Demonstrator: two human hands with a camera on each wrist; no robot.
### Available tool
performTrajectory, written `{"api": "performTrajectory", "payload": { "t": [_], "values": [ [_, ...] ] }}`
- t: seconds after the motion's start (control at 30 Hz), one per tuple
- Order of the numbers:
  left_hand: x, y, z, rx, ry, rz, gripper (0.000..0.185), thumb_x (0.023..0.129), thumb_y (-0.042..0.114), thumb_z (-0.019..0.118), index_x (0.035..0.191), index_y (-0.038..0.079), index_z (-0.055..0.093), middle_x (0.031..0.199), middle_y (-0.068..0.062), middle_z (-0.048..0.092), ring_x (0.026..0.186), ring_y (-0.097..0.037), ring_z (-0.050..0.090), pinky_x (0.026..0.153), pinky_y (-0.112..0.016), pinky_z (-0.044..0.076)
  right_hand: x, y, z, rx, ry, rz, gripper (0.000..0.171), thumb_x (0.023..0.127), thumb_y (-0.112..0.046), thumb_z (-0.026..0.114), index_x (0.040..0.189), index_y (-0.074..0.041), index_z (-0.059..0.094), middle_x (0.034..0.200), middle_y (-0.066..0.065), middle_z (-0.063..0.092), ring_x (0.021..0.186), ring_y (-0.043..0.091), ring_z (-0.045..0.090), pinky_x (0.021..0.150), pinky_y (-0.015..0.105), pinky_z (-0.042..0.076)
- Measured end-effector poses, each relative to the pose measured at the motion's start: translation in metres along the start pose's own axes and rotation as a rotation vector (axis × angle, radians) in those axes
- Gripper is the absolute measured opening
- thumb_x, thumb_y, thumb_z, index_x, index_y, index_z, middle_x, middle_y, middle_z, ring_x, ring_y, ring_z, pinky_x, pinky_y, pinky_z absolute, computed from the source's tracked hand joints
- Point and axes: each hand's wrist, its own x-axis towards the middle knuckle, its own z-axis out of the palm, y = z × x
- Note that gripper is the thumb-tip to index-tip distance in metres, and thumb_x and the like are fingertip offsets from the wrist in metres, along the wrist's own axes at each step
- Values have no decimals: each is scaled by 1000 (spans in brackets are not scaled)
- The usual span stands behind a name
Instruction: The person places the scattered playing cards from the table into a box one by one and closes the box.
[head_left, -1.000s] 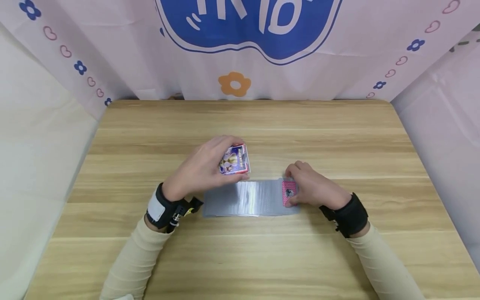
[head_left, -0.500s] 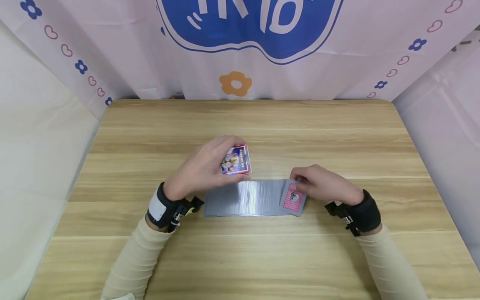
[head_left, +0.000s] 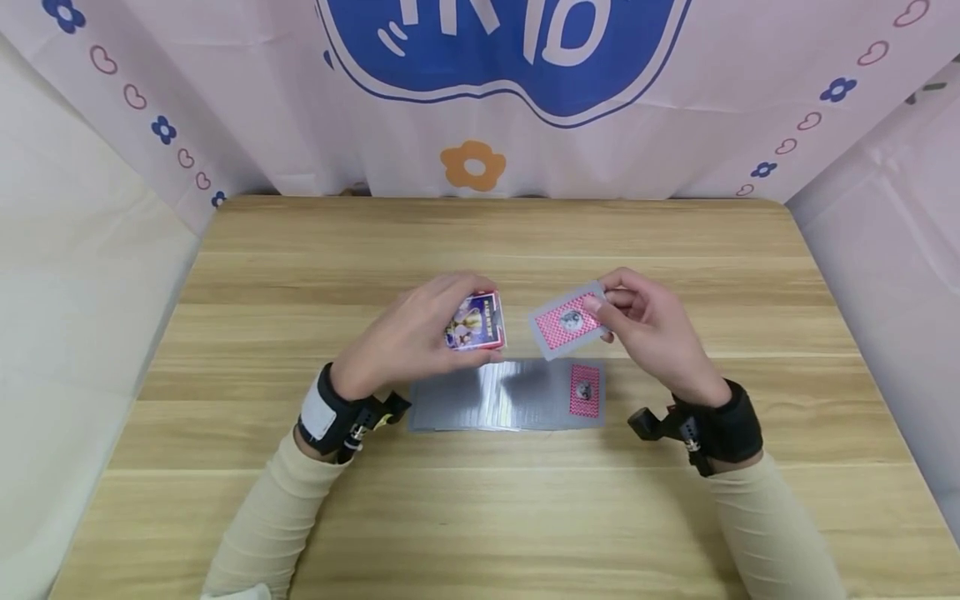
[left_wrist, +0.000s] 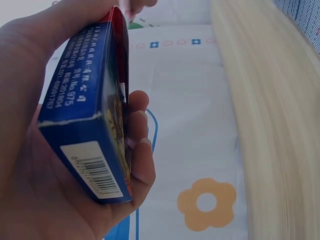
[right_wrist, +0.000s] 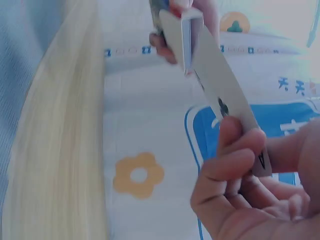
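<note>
My left hand (head_left: 408,337) grips a small card box (head_left: 474,323) with a trophy picture, fingers and thumb round its sides. In the left wrist view the blue side of the box (left_wrist: 80,75) carries white print and a barcode label. The right wrist view shows the open end of the box (right_wrist: 187,42). Between thumb and fingers, my right hand (head_left: 660,337) pinches a playing card (head_left: 558,329), its pink patterned back upward in the head view. Its face (right_wrist: 220,92) bears a black suit mark and an A. The card is raised and tilted toward the box.
On the wooden table (head_left: 480,517) lies a row of overlapping face-down playing cards (head_left: 457,404), just below my left hand. The card at its right end (head_left: 585,390) shows its whole pink back. A printed curtain (head_left: 360,150) hangs behind the table's far edge.
My right hand has slid a card off the right end of the row and lifted it up toward the box, turning it. The left hand stays with the box almost still.
</note>
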Motion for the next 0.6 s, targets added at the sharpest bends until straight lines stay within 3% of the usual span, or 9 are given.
{"api": "performTrajectory", "payload": {
  "t": [0.13,0.33,0.6],
  "values": [
    [0,0,1,-9,-26,2,78,84,55,84,144,15,56,133,-6,66,108,-17,62,92,-38,57,5,-7,12,79,25,-31,15,104,-11,65,113,0,64,96,6,76,71,15,64,63,24,53],
    [2,2,4,-24,-49,17,82,84,54,85,146,12,54,135,-7,66,108,-18,63,91,-37,57,9,-8,29,91,44,-33,13,103,-7,65,112,2,64,100,18,76,69,12,65,63,23,56],
    [1,1,5,0,-19,28,81,84,54,86,145,11,55,131,-8,67,104,-17,64,84,-34,57,4,-5,47,184,119,-72,8,101,-2,66,102,5,61,82,7,73,64,11,69,64,31,62]
  ]
}}
